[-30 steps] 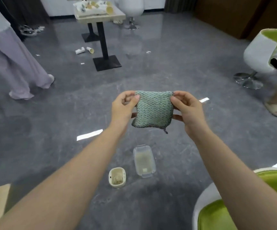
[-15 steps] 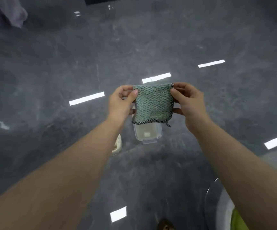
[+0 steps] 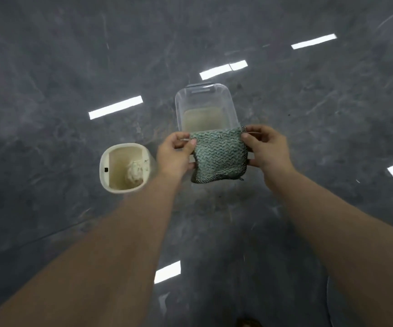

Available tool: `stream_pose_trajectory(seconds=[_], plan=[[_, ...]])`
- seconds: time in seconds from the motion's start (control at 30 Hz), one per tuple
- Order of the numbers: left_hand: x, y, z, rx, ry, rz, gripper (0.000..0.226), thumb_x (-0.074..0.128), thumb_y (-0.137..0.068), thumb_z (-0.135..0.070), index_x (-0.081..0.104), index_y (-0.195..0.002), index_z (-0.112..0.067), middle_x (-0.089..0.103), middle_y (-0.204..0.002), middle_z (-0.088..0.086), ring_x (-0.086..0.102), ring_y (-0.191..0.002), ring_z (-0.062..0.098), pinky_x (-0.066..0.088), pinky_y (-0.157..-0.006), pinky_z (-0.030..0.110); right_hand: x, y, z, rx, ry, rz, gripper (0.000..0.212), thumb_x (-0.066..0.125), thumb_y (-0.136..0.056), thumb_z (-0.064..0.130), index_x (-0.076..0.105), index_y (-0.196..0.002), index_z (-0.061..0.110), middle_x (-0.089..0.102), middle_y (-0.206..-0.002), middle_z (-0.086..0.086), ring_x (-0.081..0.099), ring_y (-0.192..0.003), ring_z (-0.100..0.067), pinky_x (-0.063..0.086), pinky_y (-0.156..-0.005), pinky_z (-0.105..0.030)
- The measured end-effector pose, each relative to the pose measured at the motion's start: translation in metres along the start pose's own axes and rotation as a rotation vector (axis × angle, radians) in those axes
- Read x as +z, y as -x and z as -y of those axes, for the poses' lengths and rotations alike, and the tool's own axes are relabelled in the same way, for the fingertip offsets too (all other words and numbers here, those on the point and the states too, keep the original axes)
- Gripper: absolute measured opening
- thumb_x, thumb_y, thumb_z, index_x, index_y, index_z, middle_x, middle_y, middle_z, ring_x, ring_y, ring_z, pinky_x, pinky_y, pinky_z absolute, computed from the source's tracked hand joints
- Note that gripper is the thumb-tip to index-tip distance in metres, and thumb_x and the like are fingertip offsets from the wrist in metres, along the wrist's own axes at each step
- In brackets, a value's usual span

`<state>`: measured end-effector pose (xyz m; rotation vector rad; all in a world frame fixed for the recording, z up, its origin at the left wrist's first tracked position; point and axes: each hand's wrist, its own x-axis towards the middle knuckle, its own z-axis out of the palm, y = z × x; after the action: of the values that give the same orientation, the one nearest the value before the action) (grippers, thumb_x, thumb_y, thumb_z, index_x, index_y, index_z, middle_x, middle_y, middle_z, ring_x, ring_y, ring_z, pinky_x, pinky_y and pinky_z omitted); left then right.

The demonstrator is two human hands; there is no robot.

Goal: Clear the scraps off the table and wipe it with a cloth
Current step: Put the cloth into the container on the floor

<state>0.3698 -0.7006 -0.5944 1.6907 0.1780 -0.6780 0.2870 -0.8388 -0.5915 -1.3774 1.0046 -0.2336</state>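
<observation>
Cloth (image 3: 219, 156), green with a wavy knit and a dark edging, hangs between my two hands in the air above the grey floor (image 3: 49, 67), its lower edge sagging free. My left hand (image 3: 175, 154) pinches the cloth's upper left corner between thumb and fingers, and my right hand (image 3: 265, 148) pinches the upper right corner the same way, so the piece is stretched flat and faces me. Beneath and beyond the cloth stands a clear plastic box (image 3: 205, 107) on the floor, with a shallow layer of cloudy, yellowish liquid at its bottom; the cloth hides the box's near end from me. Left of my left wrist stands a small cream-white bin (image 3: 124, 168), open at the top, with a crumpled pale wad lying inside against its right wall, and my left forearm covers the bin's near right corner. Bright strips of reflected ceiling light lie across the floor around both containers. Compared with half a second ago, my view has tipped further down and moved closer: the box and the bin now look much larger, the box shows above the cloth rather than below it, and the bin, then mostly hidden behind my left arm, is now almost wholly visible. My grip on the two corners is unchanged.
</observation>
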Motion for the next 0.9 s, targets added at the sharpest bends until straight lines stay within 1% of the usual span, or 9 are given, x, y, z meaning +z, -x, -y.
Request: stream_pose_trajectory(seconds=[0.17, 0.27, 0.37, 0.43, 0.5, 0.6, 0.73, 0.83, 0.9], plan=[[0.010, -0.030, 0.054, -0.042, 0.004, -0.032, 0.017, 0.056, -0.092, -0.005, 0.051, -0.084, -0.019, 0.055, -0.083, -0.004, 0.052, -0.067, 0.008, 0.051, -0.064, 0.034, 0.013, -0.037, -0.056, -0.014, 0.101, -0.040, 0.027, 0.056, -0.089, 0.003, 0.057, -0.073, 0.024, 0.058, -0.072, -0.002, 0.057, -0.077, -0.023, 0.052, -0.075, -0.048], [0.012, -0.047, 0.074, -0.019, -0.003, -0.105, 0.024, 0.057, -0.091, -0.003, 0.052, -0.076, -0.021, 0.055, -0.080, -0.005, 0.054, -0.066, 0.007, 0.054, -0.059, 0.033, 0.018, -0.057, -0.078, -0.036, 0.179, -0.068, 0.023, 0.059, -0.087, 0.007, 0.059, -0.073, 0.026, 0.060, -0.072, 0.001, 0.060, -0.080, -0.023, 0.054, -0.081, -0.052], [0.011, -0.059, 0.089, -0.005, -0.025, -0.154, 0.026, 0.055, -0.091, 0.000, 0.053, -0.075, -0.020, 0.053, -0.078, -0.005, 0.054, -0.067, 0.005, 0.057, -0.056, 0.028, 0.023, -0.070, -0.095, -0.065, 0.265, -0.104, 0.010, 0.061, -0.087, 0.013, 0.062, -0.083, 0.022, 0.061, -0.072, 0.006, 0.063, -0.082, -0.022, 0.054, -0.081, -0.047], [0.012, -0.060, 0.095, 0.031, -0.054, -0.145, 0.022, 0.056, -0.090, -0.003, 0.053, -0.077, -0.021, 0.053, -0.079, -0.005, 0.055, -0.069, 0.006, 0.058, -0.061, 0.030, 0.026, -0.074, -0.100, -0.101, 0.346, -0.131, 0.007, 0.061, -0.088, 0.013, 0.064, -0.090, 0.019, 0.060, -0.073, 0.006, 0.061, -0.080, -0.018, 0.053, -0.083, -0.040], [0.013, -0.059, 0.100, 0.204, -0.229, -0.112, 0.015, 0.061, -0.088, -0.006, 0.058, -0.082, -0.020, 0.056, -0.084, -0.003, 0.056, -0.075, 0.010, 0.055, -0.076, 0.030, 0.025, -0.076, -0.100, -0.122, 0.416, -0.156, 0.011, 0.060, -0.089, 0.012, 0.066, -0.097, 0.013, 0.063, -0.081, 0.000, 0.059, -0.082, -0.016, 0.051, -0.084, -0.036], [0.014, -0.057, 0.100, 0.451, -0.600, 0.047, 0.016, 0.067, -0.084, -0.010, 0.067, -0.101, -0.010, 0.052, -0.101, 0.001, 0.052, -0.088, 0.011, 0.037, -0.083, 0.011, 0.022, -0.074, -0.097, -0.162, 0.522, -0.154, 0.021, 0.060, -0.089, 0.015, 0.063, -0.109, 0.011, 0.065, -0.100, -0.004, 0.059, -0.090, -0.017, 0.048, -0.082, -0.030], [0.008, -0.059, 0.096, 0.522, -0.965, 0.177, 0.030, 0.065, -0.087, -0.018, 0.064, -0.116, -0.014, 0.056, -0.116, 0.004, 0.051, -0.111, 0.021, 0.038, -0.097, 0.030, 0.015, -0.059, -0.104, -0.387, 0.798, -0.055, 0.028, 0.061, -0.089, 0.020, 0.062, -0.116, 0.014, 0.059, -0.118, -0.003, 0.053, -0.108, -0.022, 0.041, -0.090, -0.031], [0.003, -0.057, 0.096, 0.541, -1.071, 0.175, 0.035, 0.061, -0.089, -0.015, 0.058, -0.124, -0.018, 0.054, -0.125, 0.001, 0.047, -0.118, 0.019, 0.033, -0.101, 0.031, 0.011, -0.051, -0.113, -0.471, 1.005, 0.114, 0.034, 0.064, -0.087, 0.020, 0.062, -0.119, 0.011, 0.058, -0.121, -0.006, 0.046, -0.116, -0.025, 0.036, -0.095, -0.034], [0.004, -0.056, 0.096, 0.556, -1.114, 0.157, 0.037, 0.059, -0.090, -0.015, 0.056, -0.127, -0.021, 0.052, -0.128, -0.002, 0.046, -0.121, 0.018, 0.030, -0.101, 0.031, 0.011, -0.049, -0.111, -0.479, 1.047, 0.118, 0.036, 0.064, -0.086, 0.018, 0.061, -0.120, 0.011, 0.058, -0.122, -0.006, 0.045, -0.117, -0.026, 0.036, -0.097, -0.037]])
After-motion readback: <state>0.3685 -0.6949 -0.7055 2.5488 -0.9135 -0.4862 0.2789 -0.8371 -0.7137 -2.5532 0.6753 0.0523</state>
